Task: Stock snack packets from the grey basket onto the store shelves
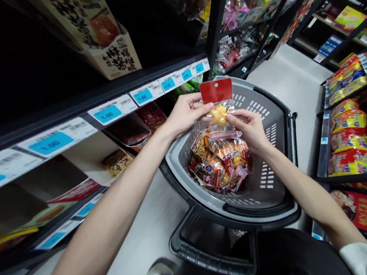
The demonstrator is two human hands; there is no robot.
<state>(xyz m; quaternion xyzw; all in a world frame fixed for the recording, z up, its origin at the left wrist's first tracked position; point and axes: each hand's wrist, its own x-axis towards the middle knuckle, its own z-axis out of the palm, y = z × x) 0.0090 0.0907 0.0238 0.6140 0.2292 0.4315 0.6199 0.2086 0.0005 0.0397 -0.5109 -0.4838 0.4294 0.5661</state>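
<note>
Between both hands is a small clear snack packet [219,116] with a red header card and yellow pieces inside. My left hand [186,113] pinches its left side, just below the card. Fingers of my right hand [249,124] grip its right edge. Beneath the packet stands a grey shopping basket [266,103] with slotted walls and a dark handle. Several small snack packets [217,164] in brown, orange and pink wrappers lie heaped in the basket. The held packet hangs above this heap, and its lower end overlaps the heap in view.
On the left runs a dark shelf with price tags [106,113] and a noodle carton [115,49]. Bagged goods [233,50] fill a rack behind the basket. At right, a shelf holds yellow and red packs [349,139]. Pale floor [270,68] shows between the shelves.
</note>
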